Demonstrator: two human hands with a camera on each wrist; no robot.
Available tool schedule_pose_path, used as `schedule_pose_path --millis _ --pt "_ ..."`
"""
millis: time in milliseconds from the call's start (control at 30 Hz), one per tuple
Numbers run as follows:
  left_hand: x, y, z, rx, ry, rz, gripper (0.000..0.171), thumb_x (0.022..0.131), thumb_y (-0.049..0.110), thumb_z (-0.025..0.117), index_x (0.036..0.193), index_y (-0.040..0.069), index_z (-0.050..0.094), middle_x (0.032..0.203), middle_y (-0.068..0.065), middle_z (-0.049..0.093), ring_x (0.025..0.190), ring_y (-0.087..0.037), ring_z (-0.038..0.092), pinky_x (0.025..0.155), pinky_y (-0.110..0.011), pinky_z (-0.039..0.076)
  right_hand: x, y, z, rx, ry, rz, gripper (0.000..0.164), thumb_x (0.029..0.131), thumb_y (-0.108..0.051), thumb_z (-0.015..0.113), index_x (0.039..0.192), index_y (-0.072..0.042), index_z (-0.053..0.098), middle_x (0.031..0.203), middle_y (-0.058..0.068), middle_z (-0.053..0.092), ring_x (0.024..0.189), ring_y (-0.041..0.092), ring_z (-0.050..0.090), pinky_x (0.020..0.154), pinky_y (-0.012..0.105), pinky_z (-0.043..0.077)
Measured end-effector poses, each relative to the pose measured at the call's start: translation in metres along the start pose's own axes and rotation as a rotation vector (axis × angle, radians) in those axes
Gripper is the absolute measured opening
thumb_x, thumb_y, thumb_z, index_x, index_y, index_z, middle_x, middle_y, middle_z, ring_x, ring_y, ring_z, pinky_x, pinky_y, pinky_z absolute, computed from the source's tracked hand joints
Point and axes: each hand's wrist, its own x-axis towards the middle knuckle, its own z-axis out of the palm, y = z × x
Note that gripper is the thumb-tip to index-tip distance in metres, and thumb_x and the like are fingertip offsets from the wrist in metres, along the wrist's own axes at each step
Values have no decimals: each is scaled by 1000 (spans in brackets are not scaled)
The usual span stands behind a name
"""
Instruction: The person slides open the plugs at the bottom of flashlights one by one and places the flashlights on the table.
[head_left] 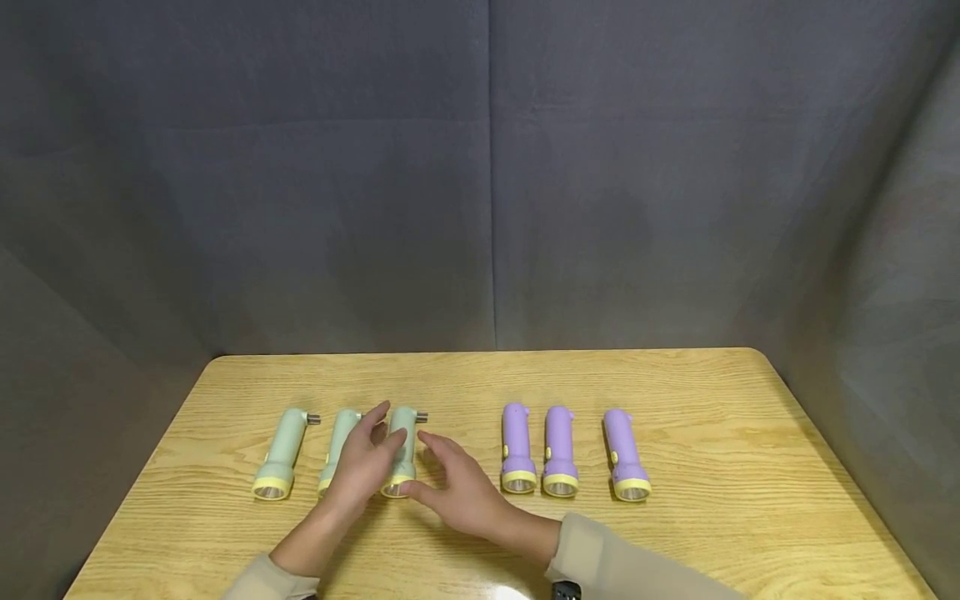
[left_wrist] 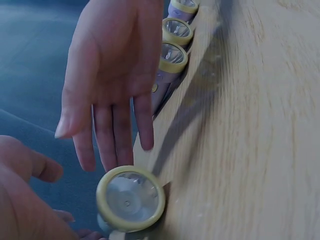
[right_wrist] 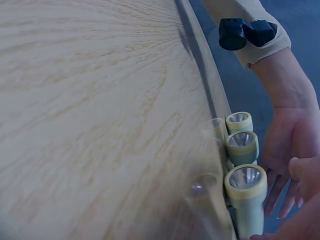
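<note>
Three pale green flashlights with yellow rims lie in a row on the left of the table. My left hand (head_left: 362,462) reaches between the middle green flashlight (head_left: 341,437) and the right-hand green flashlight (head_left: 406,450), partly covering the middle one. On the other side of that right-hand one is my right hand (head_left: 467,493), its thumb tip at the yellow rim. Both hands have loosely extended fingers, with nothing gripped. In the left wrist view the flashlight's lens (left_wrist: 131,197) faces the camera between the two hands. A two-prong plug (head_left: 422,417) sticks out near its far end.
Farther left lies another green flashlight (head_left: 281,454). To the right, three purple flashlights lie side by side: a left one (head_left: 517,442), a middle one (head_left: 558,442) and a right one (head_left: 624,446), set farther apart. A grey curtain (head_left: 480,183) stands behind the wooden table (head_left: 712,550).
</note>
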Motion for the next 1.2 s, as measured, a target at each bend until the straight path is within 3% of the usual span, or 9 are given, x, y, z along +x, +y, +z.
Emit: schedule_pose_path --millis 200,400,567,867,1033,1200 --pt "-1 5 -3 92 -5 55 63 104 12 57 156 -6 28 159 -32 24 146 -51 23 115 -64 29 -11 -4 -13 -77 -29 -48 76 101 -43 63 158 -4 33 161 20 33 146 35 35 116 55 34" --pt "0 11 0 159 1 142 58 103 10 57 154 -6 34 158 -30 28 144 -50 29 115 -63 31 -25 -6 -28 -134 -28 -52 76 99 -41 67 160 -10 32 163 19 28 149 37 29 116 58 34" --pt "0 15 6 182 -17 197 57 102 8 59 152 -6 37 158 -30 29 142 -51 30 112 -66 32 -33 -5 -38 -160 -6 -55 75 98 -33 70 158 -6 34 163 20 28 150 40 24 114 60 34" --pt "4 22 24 201 -58 246 58 102 9 61 153 -3 38 158 -28 30 144 -53 27 110 -69 32 -49 0 -52 -146 33 -50 78 97 -29 71 158 -2 31 164 24 22 151 45 18 112 68 32" --pt "9 25 33 202 -68 273 56 101 7 60 151 -6 40 153 -28 37 139 -49 36 111 -65 36 -56 4 -56 -140 74 -15 82 94 -20 74 158 2 27 164 25 20 152 44 15 115 67 25" --pt "13 25 41 173 -103 243 55 101 6 59 151 -5 39 152 -28 38 135 -49 39 108 -62 41 -59 9 -60 -97 113 15 86 94 -15 74 158 6 22 164 29 15 151 48 12 115 68 24"
